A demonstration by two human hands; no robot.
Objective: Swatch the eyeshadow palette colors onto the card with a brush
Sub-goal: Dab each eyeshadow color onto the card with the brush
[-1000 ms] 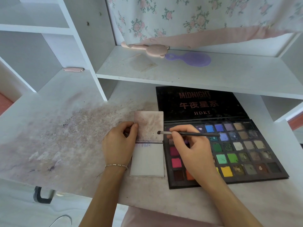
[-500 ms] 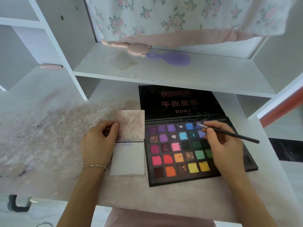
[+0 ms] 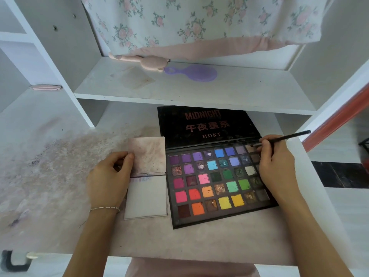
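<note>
Fingers (image 3: 266,151) pinch brush (image 3: 283,138) | left hand (image 3: 108,177) grips card (image 3: 147,170) | comb (image 3: 194,72) on shelf (image 3: 249,90)

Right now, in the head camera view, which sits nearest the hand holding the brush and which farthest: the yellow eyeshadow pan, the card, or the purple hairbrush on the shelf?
From the right hand, which holds the brush:
1. Yellow eyeshadow pan: just below and left, in the palette's bottom row.
2. Card: farther left, beside the palette, steadied by the left hand.
3. Purple hairbrush: farthest, up on the shelf.
</note>
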